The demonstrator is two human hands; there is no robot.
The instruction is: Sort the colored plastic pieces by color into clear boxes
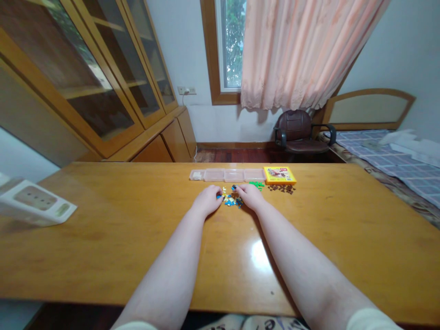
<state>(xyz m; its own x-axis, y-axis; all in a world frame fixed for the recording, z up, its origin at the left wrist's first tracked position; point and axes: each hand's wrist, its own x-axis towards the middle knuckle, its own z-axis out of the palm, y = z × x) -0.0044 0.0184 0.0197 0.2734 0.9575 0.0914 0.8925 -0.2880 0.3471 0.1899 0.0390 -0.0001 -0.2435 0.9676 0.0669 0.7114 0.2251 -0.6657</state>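
Left hand (207,200) resting on the desk (103,220), fingers curled, a blue piece seemingly pinched at the tips. Between the hands, a loose pile of small bricks (229,200), kept within easy reach. Right hand (250,195) curled over the pile's edge; grip too small to make out. Behind: clear compartment tray (227,174), yellow box (279,174), green bricks (256,184), brown bricks (282,188).

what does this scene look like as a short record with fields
left hand: left hand rests on the small blue and yellow plastic bricks, a blue piece at its fingertips
right hand: right hand on the same pile, a dark piece at its fingertips
behind pile: clear plastic compartment tray, yellow box
other piles: green bricks, brown bricks
surface: glossy wooden table
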